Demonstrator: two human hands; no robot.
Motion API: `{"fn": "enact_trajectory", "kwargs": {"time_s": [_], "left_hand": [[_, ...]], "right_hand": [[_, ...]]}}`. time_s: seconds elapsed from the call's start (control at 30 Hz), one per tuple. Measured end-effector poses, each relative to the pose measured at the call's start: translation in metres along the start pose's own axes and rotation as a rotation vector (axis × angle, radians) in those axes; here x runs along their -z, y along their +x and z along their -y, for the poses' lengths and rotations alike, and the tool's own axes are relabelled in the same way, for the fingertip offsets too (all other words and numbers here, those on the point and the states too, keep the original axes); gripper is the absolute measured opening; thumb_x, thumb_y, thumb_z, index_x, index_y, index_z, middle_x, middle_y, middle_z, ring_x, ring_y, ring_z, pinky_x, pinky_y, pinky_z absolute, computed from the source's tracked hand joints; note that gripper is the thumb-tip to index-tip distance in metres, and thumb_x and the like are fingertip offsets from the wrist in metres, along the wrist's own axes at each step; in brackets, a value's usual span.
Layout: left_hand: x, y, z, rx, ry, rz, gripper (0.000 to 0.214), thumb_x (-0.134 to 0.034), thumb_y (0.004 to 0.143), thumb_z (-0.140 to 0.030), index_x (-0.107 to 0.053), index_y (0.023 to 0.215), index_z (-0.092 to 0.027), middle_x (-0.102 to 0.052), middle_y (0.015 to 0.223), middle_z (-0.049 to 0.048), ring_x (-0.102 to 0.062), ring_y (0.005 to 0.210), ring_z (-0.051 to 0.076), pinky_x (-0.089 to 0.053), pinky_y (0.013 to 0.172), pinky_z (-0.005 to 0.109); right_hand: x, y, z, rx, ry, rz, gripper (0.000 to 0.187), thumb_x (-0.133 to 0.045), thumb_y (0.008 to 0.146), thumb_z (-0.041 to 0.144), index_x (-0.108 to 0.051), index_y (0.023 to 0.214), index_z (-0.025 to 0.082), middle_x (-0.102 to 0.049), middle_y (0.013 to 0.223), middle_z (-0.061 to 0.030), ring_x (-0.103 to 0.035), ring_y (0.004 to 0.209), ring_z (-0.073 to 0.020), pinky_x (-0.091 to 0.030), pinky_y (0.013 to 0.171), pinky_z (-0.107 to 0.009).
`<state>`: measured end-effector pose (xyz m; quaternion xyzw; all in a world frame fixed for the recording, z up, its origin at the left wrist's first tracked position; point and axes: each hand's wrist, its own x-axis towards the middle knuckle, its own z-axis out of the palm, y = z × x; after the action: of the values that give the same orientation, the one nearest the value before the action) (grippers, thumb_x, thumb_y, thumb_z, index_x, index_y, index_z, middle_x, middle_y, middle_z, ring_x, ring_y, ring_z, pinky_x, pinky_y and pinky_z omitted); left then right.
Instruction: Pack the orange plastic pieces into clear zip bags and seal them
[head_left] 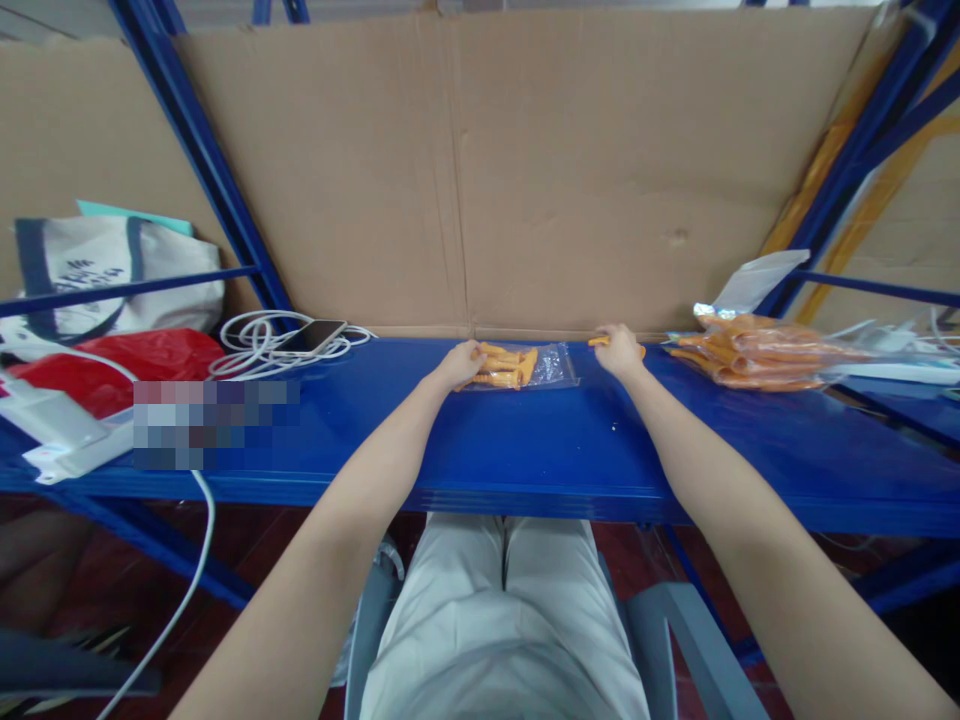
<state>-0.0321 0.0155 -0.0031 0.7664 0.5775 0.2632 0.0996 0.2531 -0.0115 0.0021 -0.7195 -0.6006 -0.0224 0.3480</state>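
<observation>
A small clear plastic bag (551,365) with several orange plastic pieces (510,367) inside lies at the back of the blue shelf (525,450), against the cardboard wall. My left hand (461,362) rests closed on the bag's left end, fingers on the orange pieces. My right hand (621,350) is to the right of the bag, fingers curled round one loose orange piece (600,341) that pokes out on both sides of the hand.
A heap of filled bags of orange pieces (757,352) lies at the right. A phone (319,335) on coiled white cable (259,345), a red bag (142,358), a canvas tote (112,270) and a white charger (52,425) sit at the left.
</observation>
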Motion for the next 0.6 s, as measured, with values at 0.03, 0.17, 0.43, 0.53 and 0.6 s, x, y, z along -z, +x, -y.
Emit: {"fn": "enact_trajectory", "kwargs": {"time_s": [0.03, 0.17, 0.43, 0.53, 0.6], "left_hand": [[0.0, 0.001, 0.001, -0.004, 0.007, 0.005, 0.025, -0.05, 0.093, -0.022, -0.066, 0.112, -0.017, -0.071, 0.123, 0.0097, -0.065, 0.114, 0.023, -0.048, 0.099, 0.031], [0.0, 0.004, 0.005, -0.003, 0.048, 0.022, 0.025, -0.049, 0.095, -0.026, -0.067, 0.111, -0.019, -0.072, 0.121, 0.0076, -0.066, 0.112, 0.022, -0.049, 0.096, 0.03], [-0.003, 0.01, 0.017, 0.044, 0.121, -0.021, 0.029, -0.048, 0.098, -0.032, -0.067, 0.115, -0.019, -0.07, 0.124, 0.0103, -0.065, 0.115, 0.025, -0.049, 0.092, 0.029], [-0.001, 0.009, 0.017, 0.066, 0.128, -0.033, 0.03, -0.047, 0.098, -0.03, -0.067, 0.118, -0.018, -0.07, 0.126, 0.011, -0.064, 0.117, 0.025, -0.048, 0.093, 0.029], [0.001, 0.008, 0.016, 0.073, 0.123, -0.031, 0.031, -0.045, 0.099, -0.028, -0.067, 0.119, -0.017, -0.07, 0.126, 0.011, -0.064, 0.118, 0.025, -0.048, 0.093, 0.028]], "right_hand": [[0.003, 0.001, -0.01, -0.025, -0.069, -0.029, 0.048, -0.048, 0.087, 0.016, -0.063, 0.133, 0.017, -0.055, 0.142, -0.0165, -0.05, 0.133, -0.0308, -0.041, 0.11, -0.049], [0.006, -0.001, -0.038, -0.109, -0.2, 0.072, 0.051, -0.045, 0.094, 0.03, -0.053, 0.144, 0.024, -0.039, 0.157, -0.0146, -0.032, 0.145, -0.0372, -0.025, 0.112, -0.07], [0.018, -0.002, -0.008, -0.184, -0.309, 0.105, 0.046, -0.038, 0.1, 0.034, -0.068, 0.122, 0.007, -0.063, 0.129, -0.0268, -0.055, 0.129, -0.0376, -0.036, 0.108, -0.059], [0.026, -0.001, 0.002, -0.159, -0.094, 0.134, 0.052, -0.027, 0.103, 0.032, -0.073, 0.109, 0.007, -0.074, 0.096, -0.021, -0.073, 0.094, -0.027, -0.053, 0.092, -0.038], [0.027, -0.001, 0.002, -0.126, -0.064, 0.138, 0.043, -0.034, 0.1, 0.025, -0.074, 0.108, 0.01, -0.076, 0.092, -0.0165, -0.074, 0.087, -0.0239, -0.054, 0.087, -0.032]]}}
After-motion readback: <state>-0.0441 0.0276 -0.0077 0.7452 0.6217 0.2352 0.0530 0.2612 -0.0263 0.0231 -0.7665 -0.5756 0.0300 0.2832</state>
